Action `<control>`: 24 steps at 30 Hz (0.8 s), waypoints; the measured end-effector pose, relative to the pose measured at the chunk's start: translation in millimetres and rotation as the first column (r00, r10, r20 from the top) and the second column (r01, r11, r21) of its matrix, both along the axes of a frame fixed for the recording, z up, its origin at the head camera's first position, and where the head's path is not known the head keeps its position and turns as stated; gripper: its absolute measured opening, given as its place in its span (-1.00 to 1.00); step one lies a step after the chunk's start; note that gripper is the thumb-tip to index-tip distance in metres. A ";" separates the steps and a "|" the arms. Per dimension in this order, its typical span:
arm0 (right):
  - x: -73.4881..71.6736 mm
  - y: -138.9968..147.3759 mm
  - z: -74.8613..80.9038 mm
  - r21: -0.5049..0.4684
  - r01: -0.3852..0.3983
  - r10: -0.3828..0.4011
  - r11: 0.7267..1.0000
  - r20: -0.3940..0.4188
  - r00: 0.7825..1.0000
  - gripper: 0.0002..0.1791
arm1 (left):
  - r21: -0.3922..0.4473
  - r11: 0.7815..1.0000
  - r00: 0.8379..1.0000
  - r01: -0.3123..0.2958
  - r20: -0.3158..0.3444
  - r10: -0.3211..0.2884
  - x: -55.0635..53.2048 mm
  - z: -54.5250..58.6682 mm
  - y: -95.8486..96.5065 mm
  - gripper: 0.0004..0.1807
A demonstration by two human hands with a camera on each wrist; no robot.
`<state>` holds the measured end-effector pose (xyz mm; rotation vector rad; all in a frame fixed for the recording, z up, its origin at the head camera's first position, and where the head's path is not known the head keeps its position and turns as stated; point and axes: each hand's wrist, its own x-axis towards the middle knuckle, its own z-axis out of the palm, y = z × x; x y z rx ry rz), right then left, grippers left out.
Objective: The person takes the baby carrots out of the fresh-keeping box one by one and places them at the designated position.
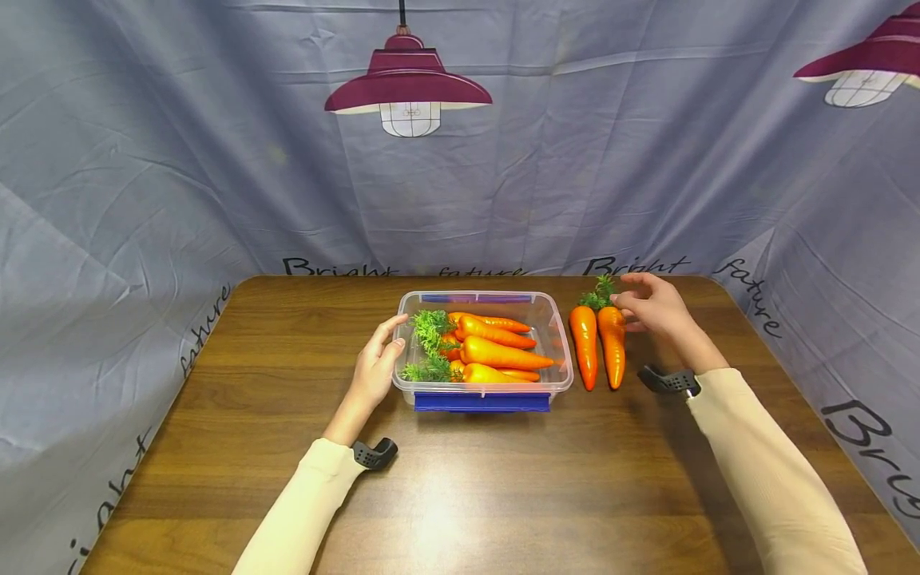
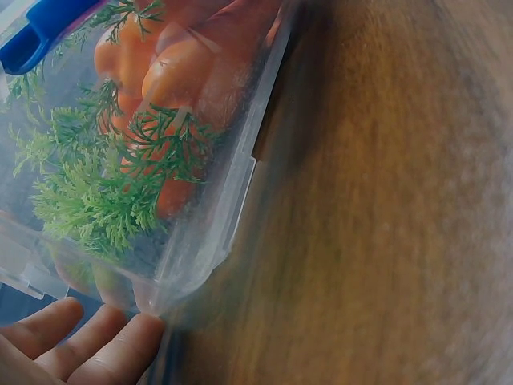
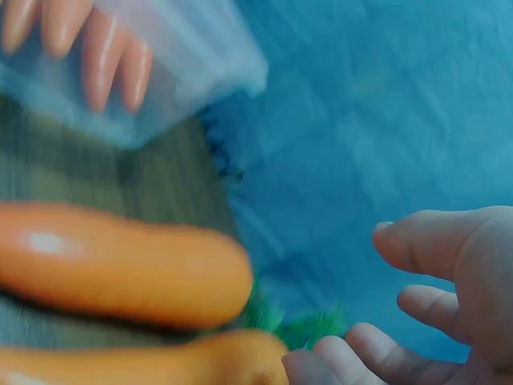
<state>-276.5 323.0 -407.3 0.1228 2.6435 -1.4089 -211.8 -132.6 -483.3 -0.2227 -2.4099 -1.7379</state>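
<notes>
A clear plastic container [image 1: 564, 343] with blue latches holds several orange carrots [image 1: 506, 354], their green tops toward its left end. My left hand [image 1: 372, 367] is at the container's left wall; in the left wrist view its fingertips [image 2: 132, 337] rest against the outside of that wall. Right of the container, two carrots lie side by side on the table, a left one [image 1: 585, 347] and a right one [image 1: 613, 347], green leaves [image 1: 596, 297] pointing away. My right hand [image 1: 661, 307] is by the right carrot's leafy end, thumb and fingers spread apart, holding nothing.
The brown wooden table [image 1: 287, 383] ends at a grey-blue curtain [image 1: 503, 192] printed with lamps and lettering. Black wrist straps, a left one [image 1: 375, 454] and a right one [image 1: 668, 381], sit below the hands.
</notes>
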 end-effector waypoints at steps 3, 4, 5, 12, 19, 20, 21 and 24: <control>0.0 -15.0 12.7 0.021 -0.071 0.071 0.997 -0.019 0.997 -0.25 | 0.000 1.000 1.000 0.000 -0.003 0.000 0.3 0.2 0.0 -0.53; 0.4 -20.7 16.8 0.021 -0.098 0.099 0.995 -0.024 0.995 -0.26 | 0.002 1.000 1.000 0.001 -0.004 -0.001 0.5 0.4 0.1 -0.53; 0.7 -26.5 20.5 0.022 -0.125 0.126 0.992 -0.032 0.992 -0.27 | 0.003 1.000 1.000 0.003 -0.004 -0.003 0.7 0.7 0.2 -0.53; 5.0 -73.3 37.8 0.054 -0.299 0.303 0.953 -0.092 0.948 -0.39 | 0.003 1.000 1.000 0.013 0.008 -0.013 0.5 3.4 -0.3 -0.52; 7.2 -119.5 33.4 0.042 -0.501 0.503 0.864 -0.078 0.861 -0.42 | 0.014 1.000 1.000 0.011 0.020 -0.012 0.1 3.7 -1.3 -0.53; 7.2 -124.5 31.1 0.053 -0.519 0.522 0.853 -0.075 0.850 -0.42 | 0.012 1.000 1.000 0.012 0.019 -0.012 0.2 3.7 -1.1 -0.53; 7.5 -129.2 28.9 0.059 -0.537 0.540 0.842 -0.073 0.839 -0.42 | 0.010 1.000 1.000 0.010 0.018 -0.010 0.0 3.3 -1.0 -0.53; 8.9 -142.1 22.4 0.083 -0.584 0.589 0.808 -0.074 0.805 -0.43 | 0.015 1.000 1.000 0.010 0.010 -0.010 -0.5 2.4 -0.9 -0.52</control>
